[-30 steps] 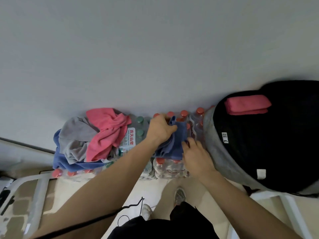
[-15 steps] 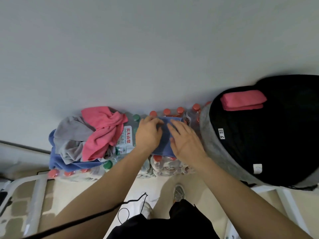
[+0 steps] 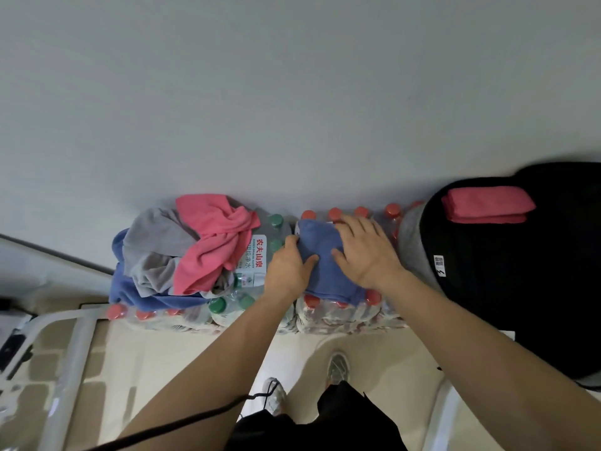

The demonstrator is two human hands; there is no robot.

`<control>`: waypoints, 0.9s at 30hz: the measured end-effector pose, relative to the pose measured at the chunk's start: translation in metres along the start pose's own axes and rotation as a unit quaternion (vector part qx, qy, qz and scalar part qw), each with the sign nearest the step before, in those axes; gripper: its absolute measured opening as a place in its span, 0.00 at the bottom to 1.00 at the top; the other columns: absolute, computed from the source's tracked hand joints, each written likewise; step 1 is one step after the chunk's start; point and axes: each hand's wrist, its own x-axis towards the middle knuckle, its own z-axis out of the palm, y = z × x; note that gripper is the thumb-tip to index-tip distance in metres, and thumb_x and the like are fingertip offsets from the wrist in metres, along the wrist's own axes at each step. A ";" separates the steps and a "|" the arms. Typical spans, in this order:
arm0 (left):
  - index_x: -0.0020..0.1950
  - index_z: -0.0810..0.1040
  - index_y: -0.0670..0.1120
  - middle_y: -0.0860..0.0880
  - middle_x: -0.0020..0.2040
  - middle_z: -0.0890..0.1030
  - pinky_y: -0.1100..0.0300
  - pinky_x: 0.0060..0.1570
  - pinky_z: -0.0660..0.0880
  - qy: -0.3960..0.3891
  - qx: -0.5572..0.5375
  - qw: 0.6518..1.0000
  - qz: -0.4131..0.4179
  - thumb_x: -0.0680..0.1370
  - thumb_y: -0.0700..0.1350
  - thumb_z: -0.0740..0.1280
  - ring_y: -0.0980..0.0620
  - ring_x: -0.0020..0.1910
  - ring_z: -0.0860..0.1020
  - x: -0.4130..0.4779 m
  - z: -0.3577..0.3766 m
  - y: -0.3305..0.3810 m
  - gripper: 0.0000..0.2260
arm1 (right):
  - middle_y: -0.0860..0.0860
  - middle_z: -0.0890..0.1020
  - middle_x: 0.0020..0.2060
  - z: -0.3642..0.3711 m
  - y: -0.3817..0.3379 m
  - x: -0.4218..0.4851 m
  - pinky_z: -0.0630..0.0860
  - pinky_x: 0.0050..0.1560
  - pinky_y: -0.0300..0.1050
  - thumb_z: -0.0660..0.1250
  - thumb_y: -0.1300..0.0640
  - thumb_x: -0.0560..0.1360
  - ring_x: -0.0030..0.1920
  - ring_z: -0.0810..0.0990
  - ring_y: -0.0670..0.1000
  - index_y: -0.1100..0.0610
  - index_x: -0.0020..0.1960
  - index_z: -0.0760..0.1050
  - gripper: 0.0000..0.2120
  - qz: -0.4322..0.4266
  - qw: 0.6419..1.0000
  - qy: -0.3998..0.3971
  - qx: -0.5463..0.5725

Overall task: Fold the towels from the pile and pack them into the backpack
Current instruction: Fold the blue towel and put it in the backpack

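A folded blue towel (image 3: 322, 255) lies on top of shrink-wrapped packs of water bottles (image 3: 338, 314). My left hand (image 3: 287, 271) grips its left edge, thumb on top. My right hand (image 3: 366, 252) lies flat on it, fingers spread. To the left sits the pile of unfolded towels (image 3: 182, 252): pink on top, grey and blue below. At the right the black backpack (image 3: 507, 275) stands open, with a folded pink towel (image 3: 487, 203) inside near its top.
The bottle packs stand against a pale wall. A white metal frame (image 3: 65, 369) is at the lower left and another white bar (image 3: 439, 415) at the lower right. My feet and a black cable (image 3: 182, 421) show on the beige floor below.
The blue towel was bunched in my hands a second ago; now it lies folded flat. My right hand has slid across the top and my left moved to the left edge.
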 end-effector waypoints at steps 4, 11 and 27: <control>0.66 0.74 0.50 0.48 0.57 0.81 0.58 0.47 0.69 -0.050 -0.031 0.995 0.084 0.73 0.49 0.74 0.46 0.54 0.77 0.003 -0.027 0.000 0.22 | 0.52 0.60 0.77 -0.034 0.000 0.031 0.62 0.73 0.55 0.66 0.57 0.73 0.75 0.59 0.57 0.50 0.80 0.47 0.42 -0.035 0.988 -0.083 0.127; 0.51 0.81 0.51 0.52 0.45 0.81 0.60 0.43 0.74 -0.130 -0.006 0.989 0.073 0.68 0.47 0.77 0.52 0.44 0.78 0.016 -0.069 -0.010 0.14 | 0.54 0.83 0.43 -0.053 0.000 0.034 0.77 0.46 0.54 0.71 0.57 0.68 0.46 0.82 0.57 0.55 0.46 0.78 0.07 -0.034 0.952 -0.219 0.211; 0.50 0.75 0.44 0.39 0.43 0.83 0.47 0.37 0.83 -0.010 -0.190 0.980 -0.055 0.74 0.34 0.68 0.44 0.34 0.84 0.051 -0.032 0.013 0.08 | 0.60 0.81 0.46 -0.014 0.022 0.021 0.84 0.42 0.55 0.68 0.69 0.74 0.34 0.85 0.58 0.52 0.51 0.74 0.14 0.272 0.830 -0.066 0.482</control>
